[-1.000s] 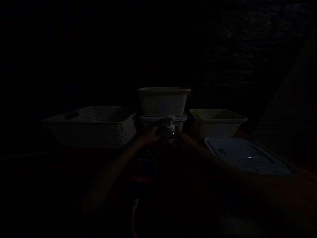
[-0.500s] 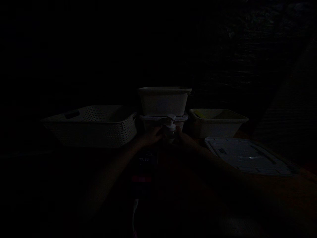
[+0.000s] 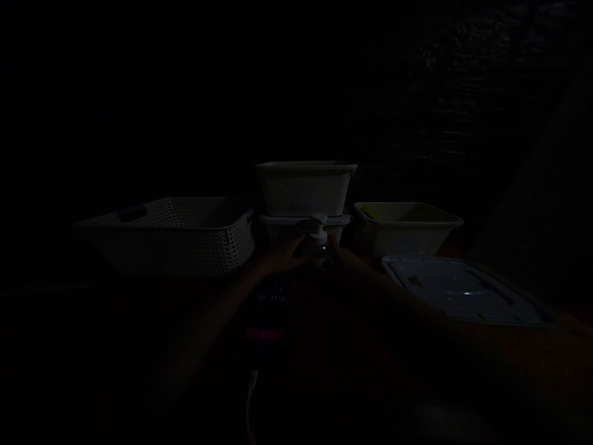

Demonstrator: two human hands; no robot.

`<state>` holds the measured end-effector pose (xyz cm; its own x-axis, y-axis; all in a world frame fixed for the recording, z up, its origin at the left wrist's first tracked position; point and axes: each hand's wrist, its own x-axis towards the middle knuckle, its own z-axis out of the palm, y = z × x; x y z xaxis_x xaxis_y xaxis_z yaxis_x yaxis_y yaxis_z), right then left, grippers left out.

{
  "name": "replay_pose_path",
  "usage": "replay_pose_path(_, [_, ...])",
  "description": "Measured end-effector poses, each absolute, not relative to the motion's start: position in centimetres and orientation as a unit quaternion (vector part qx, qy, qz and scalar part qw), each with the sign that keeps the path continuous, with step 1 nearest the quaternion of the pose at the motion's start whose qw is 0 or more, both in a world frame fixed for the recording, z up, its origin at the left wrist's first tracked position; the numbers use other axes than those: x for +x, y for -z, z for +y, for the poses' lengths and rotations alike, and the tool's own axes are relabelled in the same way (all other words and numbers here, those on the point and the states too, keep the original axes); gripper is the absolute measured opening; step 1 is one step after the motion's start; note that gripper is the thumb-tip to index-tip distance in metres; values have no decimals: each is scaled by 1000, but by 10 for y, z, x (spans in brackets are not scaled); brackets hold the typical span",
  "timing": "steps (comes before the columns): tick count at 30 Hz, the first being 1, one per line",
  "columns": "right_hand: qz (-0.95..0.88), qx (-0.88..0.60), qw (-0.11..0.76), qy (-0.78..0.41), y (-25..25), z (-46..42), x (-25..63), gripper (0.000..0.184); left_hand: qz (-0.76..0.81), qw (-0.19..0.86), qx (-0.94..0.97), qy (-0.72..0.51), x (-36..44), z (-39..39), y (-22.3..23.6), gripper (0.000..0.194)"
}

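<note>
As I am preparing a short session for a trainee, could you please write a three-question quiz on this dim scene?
1. What is between the left hand and the right hand?
2. True or false: the perforated basket stands to the left of the two stacked tubs.
3. Fill in the missing word: a pale, flat ____ lies in front of the tub on the right.

Key:
1. A pump bottle; it is upright, with its pump on top.
2. True.
3. Lid.
</note>
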<state>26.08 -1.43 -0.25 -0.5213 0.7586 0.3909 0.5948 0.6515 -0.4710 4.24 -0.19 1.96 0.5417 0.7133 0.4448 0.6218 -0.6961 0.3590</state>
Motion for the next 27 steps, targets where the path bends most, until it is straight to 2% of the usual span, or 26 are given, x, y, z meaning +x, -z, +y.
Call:
replay_pose_path(4, [-877,-369,280,-130,-1,-15,263,78,393,95,869,-284,41,3,-19,55])
replay_pose_path(10, [-881,-357,283,-127,0,-13,265,76,413,60,870,-263,41,1,-18,59])
replay_pose_path(15, [-886,-350,283,-113,0,-14,264,74,413,70,872,-255,43,-3,-21,59])
replay_pose_path(21, [-872,-404,249,-119,-3,-15,263,66,412,58,874,-252,43,-5,-22,61])
replay_pose_path(27, [-868,-402,262,-130,-1,-13,262,67,415,46,873,-250,43,-4,-21,63])
